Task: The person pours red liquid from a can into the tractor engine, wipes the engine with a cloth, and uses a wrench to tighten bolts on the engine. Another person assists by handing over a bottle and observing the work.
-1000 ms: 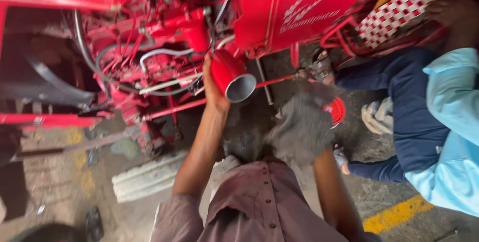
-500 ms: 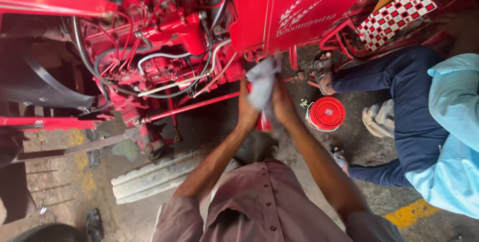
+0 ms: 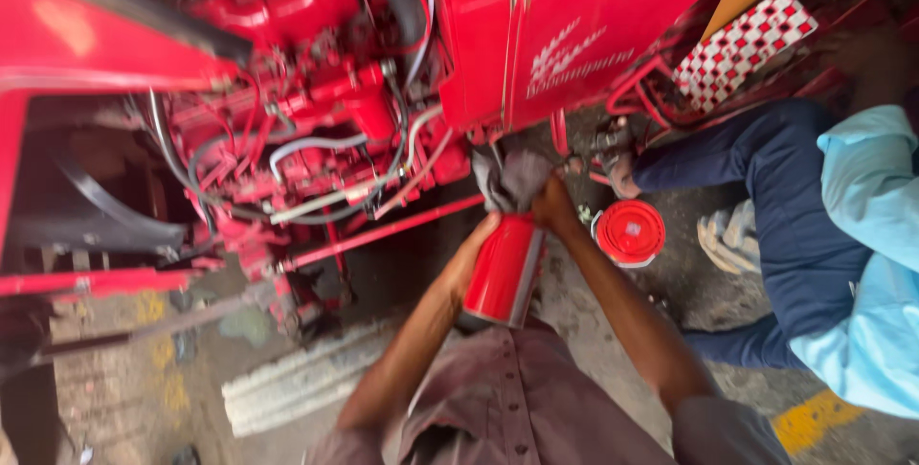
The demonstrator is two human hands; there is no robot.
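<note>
A red metal canister (image 3: 504,269) stands upright in front of my chest, with my left hand (image 3: 471,252) wrapped around its left side. My right hand (image 3: 548,204) is closed on a grey rag (image 3: 512,178) pressed onto the top end of the canister. Just above the rag hangs the red engine side of a tractor (image 3: 335,130) with hoses and pipes.
A round red lid or bowl (image 3: 629,232) lies on the concrete floor to the right. A seated person in dark blue trousers (image 3: 766,226) and a light blue shirt is at the right, with a sandal (image 3: 729,237) nearby. A red-and-white chequered panel (image 3: 742,48) sits at upper right.
The canister has come down from near the engine to in front of my chest and now stands upright. The rag in my right hand now covers its top.
</note>
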